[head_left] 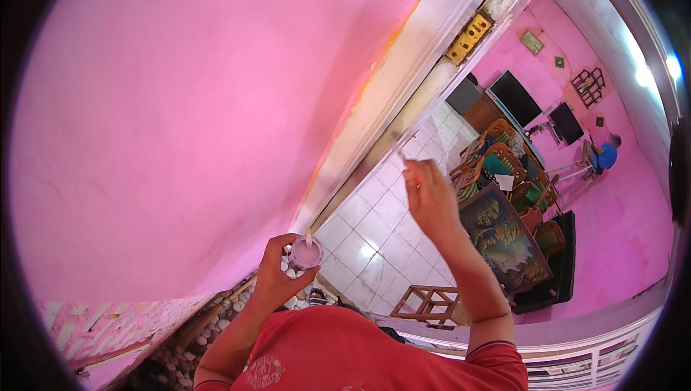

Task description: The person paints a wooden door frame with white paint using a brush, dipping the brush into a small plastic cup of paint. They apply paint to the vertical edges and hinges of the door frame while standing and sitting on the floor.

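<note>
My left hand grips a small clear cup of pale pink liquid, with a light stick or handle standing in it, low beside the foot of the door frame. My right hand is closed on a thin brush, blurred at its tip, held up near the cream door frame. A yellow metal plate sits higher on the frame. To the left is a pink wall, with a ragged orange edge along the frame.
Beyond the doorway are stacked wooden chairs, a large painting, a black sofa, two screens and a wooden stool frame on white tiles. A person in blue sits on a metal ladder at the far wall. Pebbled flooring lies below me.
</note>
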`<control>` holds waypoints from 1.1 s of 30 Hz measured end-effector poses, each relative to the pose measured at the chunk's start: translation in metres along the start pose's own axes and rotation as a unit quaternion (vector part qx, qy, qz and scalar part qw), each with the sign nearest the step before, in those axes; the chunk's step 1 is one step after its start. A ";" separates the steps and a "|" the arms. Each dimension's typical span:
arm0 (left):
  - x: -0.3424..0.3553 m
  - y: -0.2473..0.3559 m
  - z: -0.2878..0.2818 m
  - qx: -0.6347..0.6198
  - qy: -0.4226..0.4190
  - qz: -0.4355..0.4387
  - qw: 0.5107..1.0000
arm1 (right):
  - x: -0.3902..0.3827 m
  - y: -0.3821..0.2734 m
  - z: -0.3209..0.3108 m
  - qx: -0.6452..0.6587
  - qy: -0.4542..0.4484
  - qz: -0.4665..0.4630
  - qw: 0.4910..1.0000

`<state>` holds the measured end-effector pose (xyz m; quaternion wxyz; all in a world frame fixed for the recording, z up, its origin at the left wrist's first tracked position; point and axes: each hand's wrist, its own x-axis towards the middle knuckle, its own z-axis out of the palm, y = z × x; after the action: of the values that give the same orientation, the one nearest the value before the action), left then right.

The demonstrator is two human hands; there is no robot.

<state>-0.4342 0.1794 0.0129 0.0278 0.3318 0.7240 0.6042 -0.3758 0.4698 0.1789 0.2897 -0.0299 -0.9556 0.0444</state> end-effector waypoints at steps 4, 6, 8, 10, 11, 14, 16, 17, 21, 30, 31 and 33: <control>0.001 -0.001 0.000 -0.011 0.005 0.018 1.000 | -0.022 0.007 0.041 0.037 -0.047 0.036 0.998; 0.001 -0.001 0.000 -0.016 0.006 0.017 1.000 | -0.020 0.013 0.046 0.013 -0.041 0.029 0.999; 0.002 0.000 0.002 -0.022 0.007 0.016 1.000 | -0.013 0.018 0.043 -0.025 -0.022 0.030 0.999; 0.001 0.000 0.001 -0.008 0.006 0.010 1.000 | 0.001 0.018 0.028 -0.026 0.013 0.029 0.999; -0.001 0.000 0.001 -0.007 0.007 0.007 1.000 | 0.009 0.018 0.021 -0.043 0.045 0.015 0.998; -0.004 0.000 0.000 -0.006 0.006 -0.007 1.000 | 0.018 0.006 0.004 -0.028 0.095 0.008 0.995; -0.004 0.001 0.001 -0.007 0.008 -0.003 1.000 | 0.009 0.006 0.008 -0.012 0.065 0.006 0.998; -0.004 0.001 0.001 -0.007 0.010 -0.004 1.000 | 0.001 0.006 0.018 -0.031 0.024 0.008 0.999; -0.003 0.000 0.003 -0.015 0.009 0.004 1.000 | -0.021 0.011 0.053 0.006 -0.034 0.030 0.999; -0.005 0.001 -0.001 0.003 0.010 -0.005 1.000 | 0.031 0.006 -0.003 -0.012 0.120 0.016 0.993; -0.006 0.000 -0.001 -0.003 0.012 -0.004 1.000 | 0.028 0.005 0.000 -0.011 0.119 0.015 0.993; -0.008 0.000 0.001 -0.016 0.014 -0.013 1.000 | 0.013 0.003 0.015 0.001 0.077 0.010 0.997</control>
<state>-0.4278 0.1759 0.0102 0.0306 0.3134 0.7185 0.6201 -0.3952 0.4724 0.1732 0.3621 -0.0428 -0.9300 0.0460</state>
